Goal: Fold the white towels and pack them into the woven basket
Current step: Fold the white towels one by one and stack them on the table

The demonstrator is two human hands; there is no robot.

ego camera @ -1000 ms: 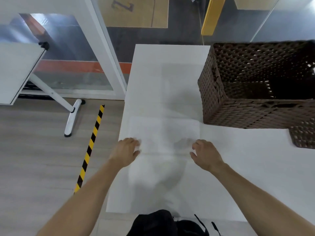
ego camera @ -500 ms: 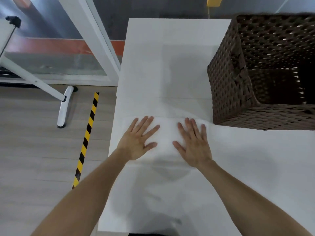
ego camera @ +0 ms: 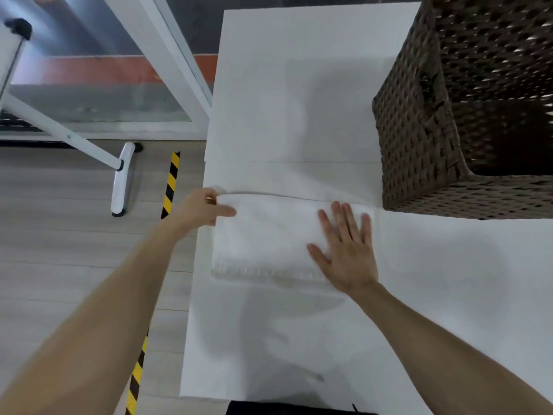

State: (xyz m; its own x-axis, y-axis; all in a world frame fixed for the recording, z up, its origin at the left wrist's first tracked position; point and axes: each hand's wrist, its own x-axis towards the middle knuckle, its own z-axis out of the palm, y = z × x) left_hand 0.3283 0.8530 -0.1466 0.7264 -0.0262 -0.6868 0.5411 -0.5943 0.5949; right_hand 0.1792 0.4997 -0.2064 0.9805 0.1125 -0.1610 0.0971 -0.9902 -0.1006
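Observation:
A folded white towel (ego camera: 269,235) lies on the white table (ego camera: 299,85), near its left edge. My left hand (ego camera: 200,209) pinches the towel's far left corner, thumb on top. My right hand (ego camera: 347,250) lies flat with spread fingers on the towel's right end. The dark brown woven basket (ego camera: 419,139) stands on the table at the upper right, just beyond the towel's right end; its inside looks dark and I see no towel in it.
The table's left edge (ego camera: 206,163) drops to a wood-look floor with a yellow-black striped tape line (ego camera: 170,184). A white stand leg with a foot (ego camera: 119,181) sits further left. A dark object (ego camera: 299,408) shows at the table's near edge.
Both hands were flat on the towel's middle half a second ago. The left hand has slid to the far left corner and pinched it; the right hand has moved to the right end.

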